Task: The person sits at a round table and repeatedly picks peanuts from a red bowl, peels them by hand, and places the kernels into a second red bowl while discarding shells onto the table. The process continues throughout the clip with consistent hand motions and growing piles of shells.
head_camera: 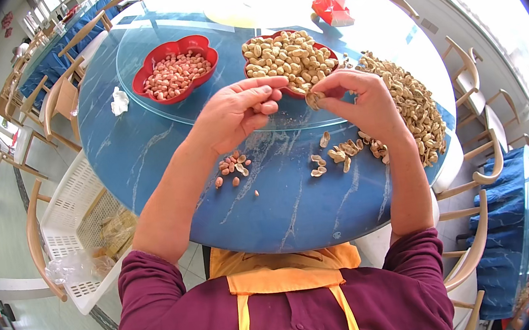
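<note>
My right hand (pixel 362 100) pinches a peanut shell (pixel 314 100) between thumb and fingertips, in front of the red bowl of unshelled peanuts (pixel 289 57). Level with it, my left hand (pixel 239 111) has its index finger stretched toward the shell and the other fingers curled; whether they enclose anything is hidden. Shelled pink peanuts (pixel 178 74) partly fill a second red scalloped bowl (pixel 144 76) at the left. Below my left hand lies a small group of loose kernels (pixel 230 164). Broken shells (pixel 341 151) are scattered by my right forearm, and a large heap of shells (pixel 409 104) spreads beyond it.
Both bowls stand on a glass turntable (pixel 132 33) over the blue marble-patterned round table (pixel 270 218). A red packet (pixel 332 9) lies toward the back; crumpled white tissue (pixel 119 101) is at the left. A white plastic crate (pixel 63 227) stands beside the table, with wooden chairs (pixel 477 224) around.
</note>
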Available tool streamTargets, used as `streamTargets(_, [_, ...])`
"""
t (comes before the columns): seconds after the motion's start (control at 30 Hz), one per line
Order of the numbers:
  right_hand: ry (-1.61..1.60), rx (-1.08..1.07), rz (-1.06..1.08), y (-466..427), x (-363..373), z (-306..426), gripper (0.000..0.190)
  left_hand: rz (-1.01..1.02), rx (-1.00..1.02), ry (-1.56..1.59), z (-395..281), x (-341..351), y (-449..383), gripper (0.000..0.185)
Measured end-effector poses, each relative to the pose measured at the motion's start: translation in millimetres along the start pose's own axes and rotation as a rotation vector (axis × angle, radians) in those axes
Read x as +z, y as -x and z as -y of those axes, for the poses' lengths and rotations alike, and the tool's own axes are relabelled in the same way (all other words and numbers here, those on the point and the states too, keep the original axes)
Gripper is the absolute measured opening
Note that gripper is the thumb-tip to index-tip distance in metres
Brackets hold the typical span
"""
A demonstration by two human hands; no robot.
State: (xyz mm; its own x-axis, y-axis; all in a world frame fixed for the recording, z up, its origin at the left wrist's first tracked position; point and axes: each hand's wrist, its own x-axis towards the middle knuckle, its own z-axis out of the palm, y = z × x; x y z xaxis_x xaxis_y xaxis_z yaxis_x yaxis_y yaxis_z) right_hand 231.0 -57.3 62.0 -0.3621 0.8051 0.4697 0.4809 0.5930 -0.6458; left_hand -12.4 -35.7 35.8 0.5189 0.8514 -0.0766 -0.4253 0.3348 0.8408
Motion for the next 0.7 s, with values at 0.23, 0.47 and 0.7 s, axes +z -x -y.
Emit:
streamTargets(0.23, [0.195,0.239,0.665,9.0,-10.4,-1.5,0.012,-0.7,0.929,-1.309,-32.6,-66.9,-13.0,0.023])
streamTargets(0.47, [0.49,0.233,0.712,15.1,-7.9,5.3,0.013,-0.778,0.897,-1.534,-31.3,-108.7,-24.6,0.019])
streamTargets(0.7, [0.3,0.114,-0.073,-5.5,8.6,-13.4,0.011,-0.795,1.034,-1.75,-27.4,-99.2,-24.9,0.014])
